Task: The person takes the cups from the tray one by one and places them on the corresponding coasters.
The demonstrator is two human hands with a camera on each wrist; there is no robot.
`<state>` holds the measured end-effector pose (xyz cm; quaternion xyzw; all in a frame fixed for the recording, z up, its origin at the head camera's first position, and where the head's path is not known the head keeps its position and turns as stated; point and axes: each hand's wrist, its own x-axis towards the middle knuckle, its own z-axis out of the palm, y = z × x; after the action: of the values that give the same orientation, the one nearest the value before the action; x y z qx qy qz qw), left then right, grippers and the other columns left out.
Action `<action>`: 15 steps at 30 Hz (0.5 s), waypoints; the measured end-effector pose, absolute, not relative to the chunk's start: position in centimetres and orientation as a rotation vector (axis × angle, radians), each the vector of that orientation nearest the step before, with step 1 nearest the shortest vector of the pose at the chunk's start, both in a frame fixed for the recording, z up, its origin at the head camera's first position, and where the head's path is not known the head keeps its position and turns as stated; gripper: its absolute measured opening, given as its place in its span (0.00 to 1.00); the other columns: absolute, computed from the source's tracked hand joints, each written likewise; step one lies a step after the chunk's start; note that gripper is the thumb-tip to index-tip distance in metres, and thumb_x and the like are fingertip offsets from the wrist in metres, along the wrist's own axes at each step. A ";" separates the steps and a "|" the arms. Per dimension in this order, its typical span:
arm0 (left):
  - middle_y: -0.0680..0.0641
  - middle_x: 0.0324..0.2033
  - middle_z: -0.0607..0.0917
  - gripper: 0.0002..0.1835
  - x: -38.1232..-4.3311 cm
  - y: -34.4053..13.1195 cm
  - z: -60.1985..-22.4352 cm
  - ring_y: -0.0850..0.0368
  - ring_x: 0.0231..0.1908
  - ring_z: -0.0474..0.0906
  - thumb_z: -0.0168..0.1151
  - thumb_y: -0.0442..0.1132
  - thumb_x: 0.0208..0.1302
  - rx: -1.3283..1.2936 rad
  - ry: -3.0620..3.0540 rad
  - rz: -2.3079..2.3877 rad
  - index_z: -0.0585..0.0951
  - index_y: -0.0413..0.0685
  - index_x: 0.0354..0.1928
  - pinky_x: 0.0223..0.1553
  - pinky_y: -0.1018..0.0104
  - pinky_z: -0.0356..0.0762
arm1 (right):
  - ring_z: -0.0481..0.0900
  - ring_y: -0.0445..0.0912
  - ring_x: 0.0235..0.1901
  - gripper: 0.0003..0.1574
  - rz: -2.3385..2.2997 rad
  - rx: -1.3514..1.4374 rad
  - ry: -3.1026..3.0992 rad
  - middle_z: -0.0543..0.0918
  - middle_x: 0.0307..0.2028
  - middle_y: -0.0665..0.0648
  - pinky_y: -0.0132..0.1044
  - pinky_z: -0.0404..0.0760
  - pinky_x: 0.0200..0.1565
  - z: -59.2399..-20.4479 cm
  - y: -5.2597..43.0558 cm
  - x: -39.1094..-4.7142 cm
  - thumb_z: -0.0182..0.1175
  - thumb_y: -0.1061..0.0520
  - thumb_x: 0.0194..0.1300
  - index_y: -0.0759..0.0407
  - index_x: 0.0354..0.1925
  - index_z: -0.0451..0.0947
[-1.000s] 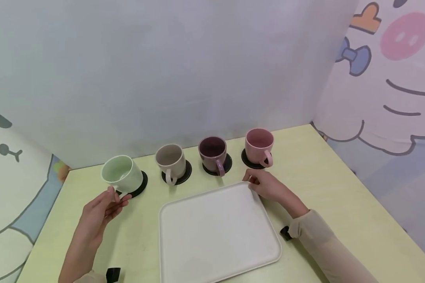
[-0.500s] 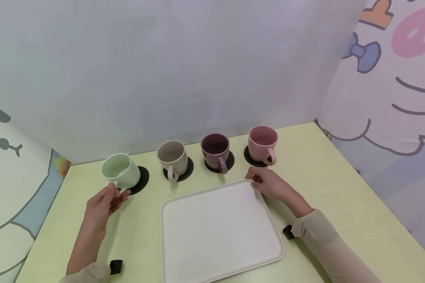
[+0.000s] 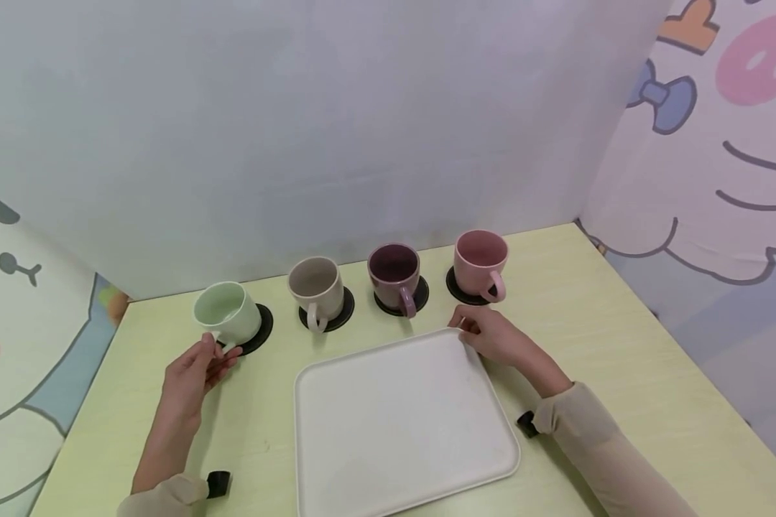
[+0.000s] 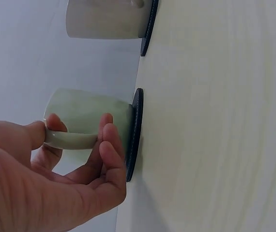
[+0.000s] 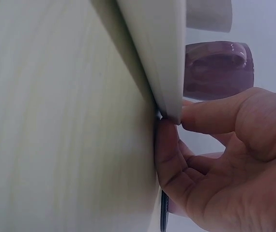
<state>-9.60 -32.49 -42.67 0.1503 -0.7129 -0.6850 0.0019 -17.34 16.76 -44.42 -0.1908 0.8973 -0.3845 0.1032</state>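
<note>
My left hand [image 3: 190, 370] pinches the handle of a pale green mug [image 3: 236, 319] between thumb and fingers. The mug stands over a round black coaster [image 3: 265, 329], and in the left wrist view its base meets the dark coaster [image 4: 136, 130]. My right hand [image 3: 491, 336] holds the far right corner of a white rectangular tray [image 3: 401, 424]. From the right wrist view, the thumb lies over the tray rim [image 5: 169, 92] with a curled finger beneath it.
Along the back wall stand a beige mug [image 3: 317, 287], a purple mug [image 3: 391, 280] and a pink mug [image 3: 478, 262], each on a black coaster with its handle facing forward. All rest on a pale yellow table [image 3: 621, 345]. Cartoon-printed walls flank both sides.
The green mug, held by my left hand, has shifted slightly right over its coaster. My right hand has kept its hold on the tray corner. The head view has shifted a little.
</note>
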 end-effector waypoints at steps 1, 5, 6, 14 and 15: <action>0.58 0.35 0.90 0.22 -9.6 -32.5 -42.7 0.66 0.38 0.87 0.52 0.59 0.70 0.472 -2.230 -2.154 0.78 0.46 0.32 0.39 0.75 0.81 | 0.77 0.45 0.32 0.10 -1.134 -0.564 2.649 0.82 0.34 0.58 0.37 0.78 0.35 -44.4 16.7 -17.3 0.56 0.67 0.67 0.55 0.42 0.78; 0.57 0.35 0.90 0.22 -9.9 -32.8 -42.7 0.66 0.38 0.87 0.52 0.58 0.71 0.463 -2.226 -2.167 0.78 0.47 0.32 0.38 0.75 0.80 | 0.77 0.45 0.31 0.10 -1.137 -0.563 2.647 0.82 0.34 0.58 0.37 0.77 0.35 -44.3 16.7 -17.5 0.56 0.67 0.67 0.54 0.42 0.78; 0.57 0.35 0.90 0.21 -9.9 -32.9 -42.7 0.66 0.38 0.87 0.52 0.58 0.71 0.460 -2.225 -2.172 0.78 0.47 0.32 0.38 0.75 0.80 | 0.77 0.45 0.31 0.10 -1.135 -0.563 2.646 0.82 0.33 0.57 0.37 0.78 0.35 -44.3 16.7 -17.5 0.55 0.67 0.67 0.54 0.42 0.78; 0.57 0.36 0.90 0.20 -9.8 -33.2 -43.0 0.65 0.40 0.88 0.52 0.56 0.72 0.433 -2.233 -2.208 0.78 0.47 0.33 0.41 0.74 0.82 | 0.77 0.45 0.31 0.10 -1.118 -0.549 2.644 0.82 0.34 0.57 0.37 0.77 0.35 -44.5 16.8 -17.5 0.55 0.66 0.67 0.54 0.43 0.78; 0.57 0.36 0.91 0.20 -9.7 -33.2 -43.1 0.65 0.40 0.88 0.52 0.56 0.72 0.430 -2.239 -2.210 0.78 0.47 0.34 0.41 0.74 0.82 | 0.77 0.45 0.31 0.10 -1.115 -0.547 2.645 0.82 0.34 0.57 0.37 0.77 0.35 -44.5 16.8 -17.5 0.55 0.66 0.67 0.54 0.43 0.78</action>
<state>-9.73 -33.24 -43.07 0.1353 -0.7052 -0.6958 -0.0168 -17.50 16.79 -44.51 -0.1860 0.8997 -0.3794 0.1096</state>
